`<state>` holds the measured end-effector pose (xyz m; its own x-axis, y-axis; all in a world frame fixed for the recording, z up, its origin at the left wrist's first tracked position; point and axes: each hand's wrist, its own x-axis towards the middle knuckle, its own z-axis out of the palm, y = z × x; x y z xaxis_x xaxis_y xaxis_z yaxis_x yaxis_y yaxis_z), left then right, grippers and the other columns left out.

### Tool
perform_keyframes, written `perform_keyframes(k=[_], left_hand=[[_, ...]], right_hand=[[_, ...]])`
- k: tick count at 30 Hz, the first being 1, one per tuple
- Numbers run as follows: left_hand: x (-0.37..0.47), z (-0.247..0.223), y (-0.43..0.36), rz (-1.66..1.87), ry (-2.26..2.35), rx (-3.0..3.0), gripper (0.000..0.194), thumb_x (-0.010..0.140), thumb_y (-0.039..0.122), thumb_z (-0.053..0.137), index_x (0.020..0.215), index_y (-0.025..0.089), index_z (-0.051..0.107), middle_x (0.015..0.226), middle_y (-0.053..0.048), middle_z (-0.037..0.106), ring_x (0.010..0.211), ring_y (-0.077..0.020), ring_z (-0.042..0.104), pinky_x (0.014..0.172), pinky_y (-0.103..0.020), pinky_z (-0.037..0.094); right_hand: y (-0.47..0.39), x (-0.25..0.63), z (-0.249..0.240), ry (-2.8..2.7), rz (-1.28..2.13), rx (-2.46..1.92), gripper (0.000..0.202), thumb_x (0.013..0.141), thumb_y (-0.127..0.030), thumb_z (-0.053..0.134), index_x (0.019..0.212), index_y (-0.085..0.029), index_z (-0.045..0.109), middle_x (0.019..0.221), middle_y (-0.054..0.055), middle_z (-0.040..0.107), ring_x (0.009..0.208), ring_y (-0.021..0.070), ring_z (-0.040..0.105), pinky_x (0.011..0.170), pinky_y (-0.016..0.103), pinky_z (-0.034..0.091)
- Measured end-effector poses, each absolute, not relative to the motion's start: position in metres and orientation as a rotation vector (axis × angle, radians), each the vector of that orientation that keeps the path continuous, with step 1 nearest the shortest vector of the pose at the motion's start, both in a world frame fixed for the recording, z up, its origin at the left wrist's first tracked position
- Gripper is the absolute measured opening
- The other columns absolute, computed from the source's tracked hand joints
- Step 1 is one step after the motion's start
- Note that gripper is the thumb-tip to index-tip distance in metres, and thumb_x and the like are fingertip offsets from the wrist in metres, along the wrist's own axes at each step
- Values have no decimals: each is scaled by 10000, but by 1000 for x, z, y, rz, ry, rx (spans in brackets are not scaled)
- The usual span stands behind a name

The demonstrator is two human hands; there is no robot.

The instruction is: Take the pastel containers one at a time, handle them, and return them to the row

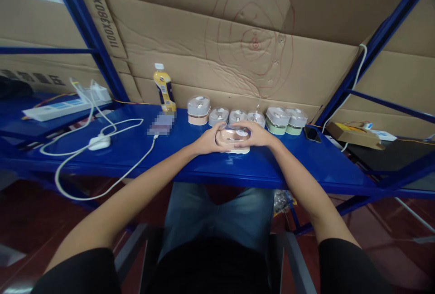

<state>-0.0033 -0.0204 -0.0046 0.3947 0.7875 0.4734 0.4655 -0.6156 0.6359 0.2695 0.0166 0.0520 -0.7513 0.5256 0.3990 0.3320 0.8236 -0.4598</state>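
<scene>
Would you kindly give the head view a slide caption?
Left hand and right hand hold a glossy pinkish rounded box at a blue table, before rounded translucent-lidded boxes.

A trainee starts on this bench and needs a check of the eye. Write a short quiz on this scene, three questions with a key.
1. What is held between the left hand and the right hand?
2. True or false: the white-capped drink bottle stands upright on the blue table.
3. Fill in the gap: the two clear-lidded containers at the right end of the back row have ____ lower parts.

Key:
1. A pinkish container.
2. True.
3. Green.
</scene>
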Motion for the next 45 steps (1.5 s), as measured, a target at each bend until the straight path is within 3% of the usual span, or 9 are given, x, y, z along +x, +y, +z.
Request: perform_keyframes(k=[8,13,20,25,28,32,37,41,45], left_hand=[[-2,-4,-21,1023,1093,2372,1258,679,616,945,1699,183,350,1640,-249,558,1496,-493,574,1206,-647,508],[-1,-5,-21,1001,1109,2428,1189,690,612,942,1672,202,413,1676,-243,524,1537,-502,528,1238,-666,473],[-10,-3,-17,963,1100,2420,1105,693,663,928,1587,166,507,1582,-214,632,1443,-446,626,1229,-602,497],[-16,0,-20,1034,1216,2366,1090,744,658,881,1597,121,464,1572,-250,617,1415,-437,644,1215,-593,514],[-16,7,-23,1198,1260,2390,918,886,595,766,1602,122,439,1554,-243,619,1423,-396,638,1230,-574,508],[-10,18,-11,1191,1377,2636,690,970,410,638,1581,124,490,1633,-243,540,1557,-409,495,1330,-601,374],[9,18,19,1019,1586,2649,744,872,270,624,1581,78,507,1680,-285,488,1620,-495,368,1333,-691,269],[14,11,21,927,1667,2649,707,859,262,634,1536,79,545,1642,-290,523,1600,-513,375,1308,-688,274],[12,12,2,929,1702,2676,560,901,310,658,1424,115,618,1493,-276,602,1489,-519,462,1245,-671,352]], right_hand=[[21,254,47,-2567,395,-622,786,784,-589,903,1478,-269,719,1363,111,749,1235,320,705,1110,496,555],[23,256,41,-2592,413,-667,812,783,-576,912,1519,-313,690,1322,78,772,1237,337,700,1121,537,547],[26,267,29,-2589,484,-701,1059,688,-591,985,1618,-283,582,1607,128,642,1470,392,607,1258,597,453],[25,276,41,-2461,483,-776,916,703,-545,960,1517,-234,676,1555,143,689,1430,393,647,1239,583,469],[25,289,56,-2318,373,-870,826,741,-517,928,1490,-261,693,1522,120,709,1393,390,660,1211,570,490],[35,301,71,-1941,46,-1223,826,812,-553,867,1531,-215,641,1456,202,698,1356,439,622,1162,626,487],[64,281,65,-1647,-240,-1498,771,857,-592,817,1446,-131,634,1397,295,636,1349,493,549,1138,698,440],[82,259,53,-1563,-201,-1541,736,860,-686,786,1340,-147,642,1391,317,598,1358,511,538,1104,695,469],[84,249,50,-1560,-155,-1630,848,854,-738,769,1382,-96,606,1411,383,556,1389,571,510,1099,759,449]])
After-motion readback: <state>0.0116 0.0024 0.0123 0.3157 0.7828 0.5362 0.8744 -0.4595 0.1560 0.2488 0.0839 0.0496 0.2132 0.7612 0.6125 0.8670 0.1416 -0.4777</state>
